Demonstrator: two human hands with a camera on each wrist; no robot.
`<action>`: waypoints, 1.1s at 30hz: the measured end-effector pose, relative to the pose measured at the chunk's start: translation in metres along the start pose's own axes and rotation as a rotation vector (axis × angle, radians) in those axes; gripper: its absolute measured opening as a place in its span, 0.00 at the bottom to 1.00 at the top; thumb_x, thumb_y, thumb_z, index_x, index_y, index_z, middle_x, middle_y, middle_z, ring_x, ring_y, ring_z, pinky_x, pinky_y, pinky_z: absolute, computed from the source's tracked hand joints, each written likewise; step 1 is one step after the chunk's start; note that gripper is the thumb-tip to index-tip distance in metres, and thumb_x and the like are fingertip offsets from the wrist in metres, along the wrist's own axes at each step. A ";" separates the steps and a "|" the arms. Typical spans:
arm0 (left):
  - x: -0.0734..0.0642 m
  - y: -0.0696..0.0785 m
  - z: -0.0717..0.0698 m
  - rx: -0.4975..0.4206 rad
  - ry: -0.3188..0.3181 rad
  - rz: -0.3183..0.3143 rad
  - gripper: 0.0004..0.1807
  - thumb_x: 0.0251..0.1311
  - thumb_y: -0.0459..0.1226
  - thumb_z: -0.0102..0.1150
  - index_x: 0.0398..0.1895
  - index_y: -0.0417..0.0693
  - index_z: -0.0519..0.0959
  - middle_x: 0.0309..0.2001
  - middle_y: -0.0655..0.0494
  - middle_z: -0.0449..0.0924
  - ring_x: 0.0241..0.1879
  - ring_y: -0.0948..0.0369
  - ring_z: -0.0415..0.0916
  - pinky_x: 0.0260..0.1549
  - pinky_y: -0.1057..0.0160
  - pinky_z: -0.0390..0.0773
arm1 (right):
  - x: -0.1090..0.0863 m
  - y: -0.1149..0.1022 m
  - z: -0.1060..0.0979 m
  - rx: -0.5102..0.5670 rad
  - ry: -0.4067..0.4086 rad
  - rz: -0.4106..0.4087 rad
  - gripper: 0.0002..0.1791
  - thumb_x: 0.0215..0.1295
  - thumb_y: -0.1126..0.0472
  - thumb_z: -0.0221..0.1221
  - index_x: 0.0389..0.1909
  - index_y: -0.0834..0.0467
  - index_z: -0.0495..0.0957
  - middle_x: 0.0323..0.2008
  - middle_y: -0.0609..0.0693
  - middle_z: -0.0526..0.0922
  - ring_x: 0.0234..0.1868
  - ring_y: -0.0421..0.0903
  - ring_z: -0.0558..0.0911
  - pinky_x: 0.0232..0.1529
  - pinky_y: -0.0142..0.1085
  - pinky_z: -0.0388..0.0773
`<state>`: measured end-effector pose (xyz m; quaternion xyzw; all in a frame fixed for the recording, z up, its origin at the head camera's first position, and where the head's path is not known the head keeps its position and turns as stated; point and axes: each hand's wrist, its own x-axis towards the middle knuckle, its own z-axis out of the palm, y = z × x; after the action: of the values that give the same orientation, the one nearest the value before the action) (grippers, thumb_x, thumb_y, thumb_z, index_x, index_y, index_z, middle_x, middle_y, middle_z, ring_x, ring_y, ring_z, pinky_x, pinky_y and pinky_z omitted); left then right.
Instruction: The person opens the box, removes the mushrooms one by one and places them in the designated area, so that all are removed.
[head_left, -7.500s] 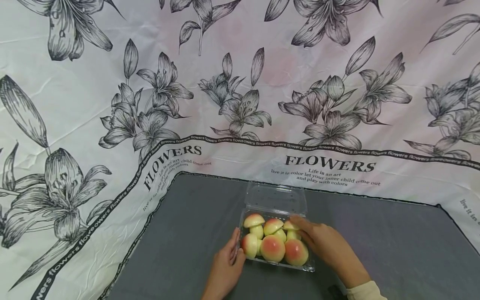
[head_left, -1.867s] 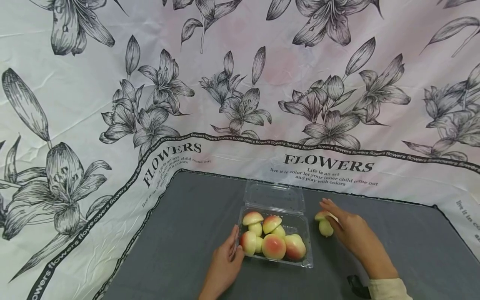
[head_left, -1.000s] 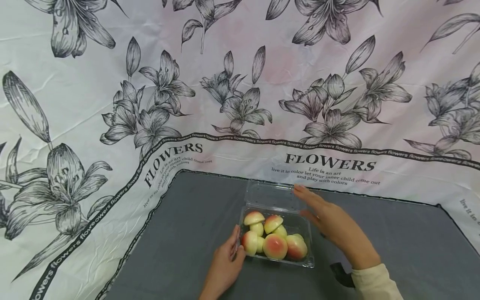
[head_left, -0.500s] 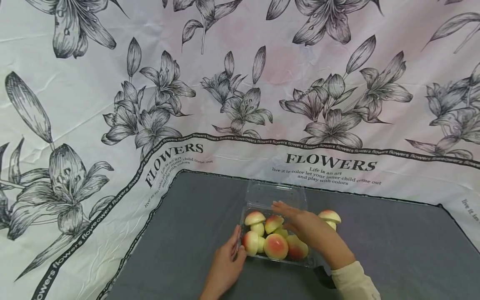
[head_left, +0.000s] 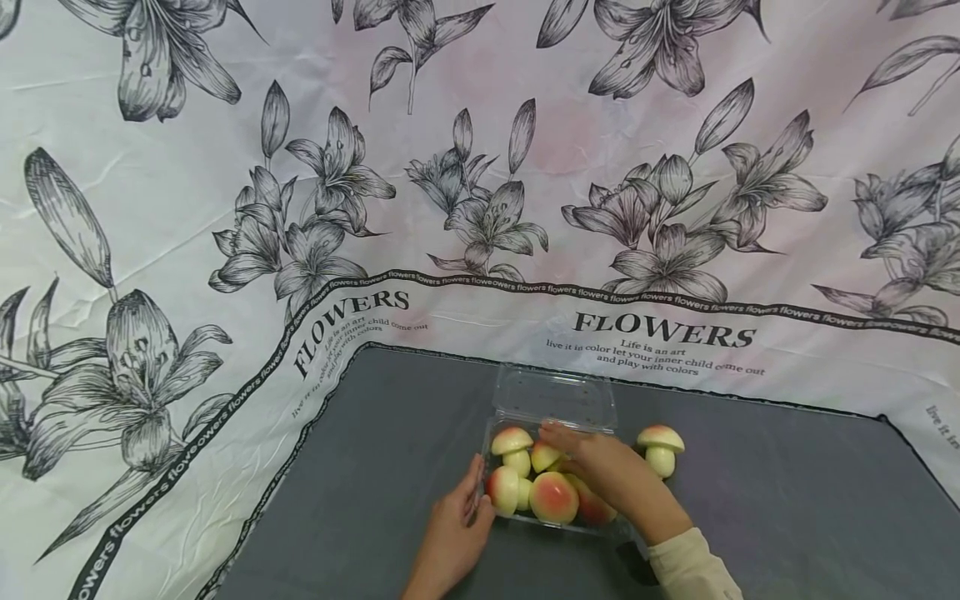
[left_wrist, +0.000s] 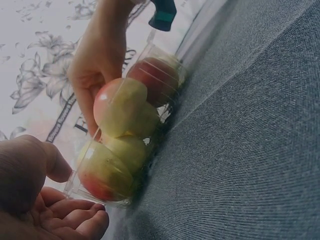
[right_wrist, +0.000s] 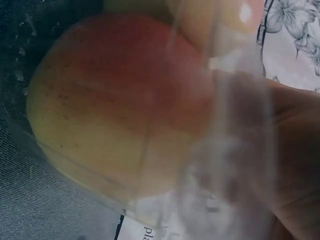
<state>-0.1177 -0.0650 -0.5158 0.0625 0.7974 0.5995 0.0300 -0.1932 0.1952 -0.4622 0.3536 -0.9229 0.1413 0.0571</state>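
Note:
A clear plastic clamshell box (head_left: 487, 450) stands on the grey cloth with its lid (head_left: 555, 398) folded back. Several toy mushrooms with red-and-yellow caps lie inside, among them one at the back left (head_left: 512, 442) and one at the front middle (head_left: 554, 497). My left hand (head_left: 455, 521) grips the box's left side, thumb at the rim and fingers lower down. Reaching in from the right, my right hand (head_left: 607, 471) has its fingers and thumb around the cap of the back middle mushroom (head_left: 546, 455). That hand hides part of the box's right side.
One toy mushroom (head_left: 661, 450) stands upright on the grey cloth (head_left: 787, 492), right of the box. Behind the cloth rises a white sheet (head_left: 480, 317) printed with flowers. A dark strap (head_left: 636, 563) shows by the right wrist.
The right hand has set one mushroom from the box upright on the cloth at the right, let go, and come back left to the back middle mushroom. The left hand stays on the box.

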 end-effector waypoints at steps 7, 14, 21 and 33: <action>-0.001 0.002 0.000 -0.013 0.005 -0.002 0.36 0.76 0.36 0.52 0.83 0.39 0.56 0.77 0.38 0.65 0.76 0.44 0.65 0.68 0.47 0.75 | 0.002 0.000 0.001 -0.012 -0.021 0.009 0.29 0.69 0.59 0.68 0.71 0.55 0.79 0.68 0.55 0.81 0.49 0.55 0.90 0.46 0.46 0.89; -0.001 0.003 -0.001 0.002 0.004 -0.002 0.36 0.76 0.37 0.53 0.84 0.39 0.56 0.77 0.38 0.66 0.75 0.44 0.66 0.67 0.47 0.76 | 0.003 0.004 0.004 -0.040 0.014 -0.009 0.25 0.69 0.59 0.69 0.67 0.54 0.82 0.61 0.52 0.86 0.48 0.54 0.90 0.47 0.47 0.89; -0.002 0.003 -0.001 -0.009 -0.005 -0.018 0.36 0.76 0.37 0.53 0.84 0.40 0.56 0.77 0.38 0.65 0.75 0.43 0.65 0.67 0.46 0.76 | 0.001 0.004 0.005 -0.041 0.037 -0.020 0.23 0.69 0.58 0.68 0.65 0.53 0.83 0.59 0.50 0.88 0.47 0.52 0.90 0.44 0.45 0.89; -0.001 0.001 -0.001 -0.016 -0.008 -0.012 0.37 0.76 0.37 0.52 0.84 0.40 0.55 0.78 0.38 0.64 0.76 0.44 0.64 0.68 0.46 0.75 | 0.002 0.001 -0.001 0.001 0.030 -0.032 0.26 0.69 0.60 0.69 0.67 0.51 0.82 0.64 0.54 0.84 0.46 0.49 0.91 0.44 0.43 0.90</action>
<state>-0.1170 -0.0654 -0.5147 0.0597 0.7928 0.6054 0.0373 -0.1954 0.1948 -0.4608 0.3663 -0.9160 0.1463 0.0730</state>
